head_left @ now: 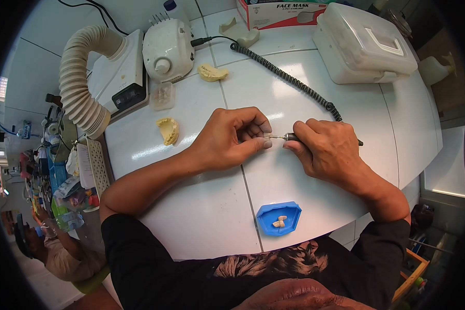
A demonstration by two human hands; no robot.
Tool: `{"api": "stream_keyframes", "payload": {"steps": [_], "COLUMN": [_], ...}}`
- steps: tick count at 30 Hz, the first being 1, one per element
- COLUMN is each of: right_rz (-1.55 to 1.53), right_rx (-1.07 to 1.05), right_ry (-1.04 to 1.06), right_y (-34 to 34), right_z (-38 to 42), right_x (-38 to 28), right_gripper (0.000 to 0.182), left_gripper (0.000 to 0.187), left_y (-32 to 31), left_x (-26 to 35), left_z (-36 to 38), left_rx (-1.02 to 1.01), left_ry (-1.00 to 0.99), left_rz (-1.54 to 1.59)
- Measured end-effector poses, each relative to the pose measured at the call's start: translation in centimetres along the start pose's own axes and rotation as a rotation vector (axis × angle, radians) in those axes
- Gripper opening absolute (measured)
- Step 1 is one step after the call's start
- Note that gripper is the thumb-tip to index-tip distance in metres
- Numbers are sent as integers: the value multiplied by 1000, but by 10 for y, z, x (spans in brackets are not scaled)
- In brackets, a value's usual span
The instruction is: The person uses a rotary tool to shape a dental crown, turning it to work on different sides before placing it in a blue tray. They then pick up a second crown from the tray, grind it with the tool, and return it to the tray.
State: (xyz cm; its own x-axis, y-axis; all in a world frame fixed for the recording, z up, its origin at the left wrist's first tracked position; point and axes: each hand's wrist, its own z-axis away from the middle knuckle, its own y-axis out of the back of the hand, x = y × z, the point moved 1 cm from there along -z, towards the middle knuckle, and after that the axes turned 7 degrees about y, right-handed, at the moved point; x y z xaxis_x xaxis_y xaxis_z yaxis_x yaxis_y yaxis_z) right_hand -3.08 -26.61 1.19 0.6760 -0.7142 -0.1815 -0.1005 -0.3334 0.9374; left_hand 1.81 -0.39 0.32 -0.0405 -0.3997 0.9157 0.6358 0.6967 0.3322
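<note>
My left hand [231, 138] is closed in a pinch over the white tabletop, a small pale tooth-like piece [266, 136] between thumb and fingertips, mostly hidden by them. Powder whitens those fingertips. From the right, my right hand [329, 151] grips a dark rotary handpiece [291, 137], whose thin metal bur [278, 137] points left, its tip right at the pale piece. A black coiled cord [289, 76] runs from behind my right hand to the white control unit [166, 54]. Nearer my body, a blue tray [262, 226] holds a few tooth-like pieces [279, 222].
Yellowish dental casts [168, 131] [212, 73] lie left of and beyond my hands, near a small clear box [163, 96]. A ribbed hose [77, 72] arches at left. Behind stand a face mask box [281, 15] and white case [361, 49]. Another person [70, 253] sits at far left.
</note>
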Motion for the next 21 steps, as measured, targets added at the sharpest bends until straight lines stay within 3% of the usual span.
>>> {"api": "stream_keyframes", "payload": {"steps": [21], "right_rz": [-16], "right_rx": [0], "right_ry": [-17], "right_y": [-1], "right_z": [0], "right_x": [3], "right_gripper": [32], "left_gripper": [24], "left_y": [-1], "left_x": [-1], "left_z": [1], "left_rx": [-8], "left_ry": [-8], "left_rz": [12]}}
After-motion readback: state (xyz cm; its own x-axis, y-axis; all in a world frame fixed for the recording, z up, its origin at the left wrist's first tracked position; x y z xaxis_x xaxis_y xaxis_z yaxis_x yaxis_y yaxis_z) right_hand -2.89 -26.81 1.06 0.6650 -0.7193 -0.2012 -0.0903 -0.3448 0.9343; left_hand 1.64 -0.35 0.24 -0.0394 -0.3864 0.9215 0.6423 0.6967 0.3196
